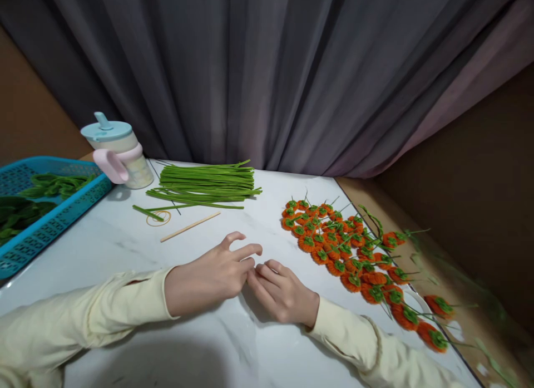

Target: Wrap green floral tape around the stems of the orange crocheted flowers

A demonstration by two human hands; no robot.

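My left hand [214, 270] and my right hand [283, 293] meet at the fingertips over the white marbled table. On the left hand two fingers are raised and bent, while the others close in against the right hand. My right fingers are curled and pressed together. Whatever they pinch, if anything, is hidden. A thin wooden stick [189, 227] lies just beyond my left hand. Behind it is a stack of green pipe cleaners [206, 182]. To the right are many small orange pumpkin-like shapes [334, 251] with green tops and thin stems, seemingly fuzzy pipe-cleaner pieces.
A blue basket [62, 224] holding green fuzzy pieces [58, 183] stands at the left. Beside it is a cup [139, 171] with a light-blue lid and pink handle. A rubber band [158, 219] lies near a short green piece [148, 212]. A grey curtain [233, 76] hangs behind.
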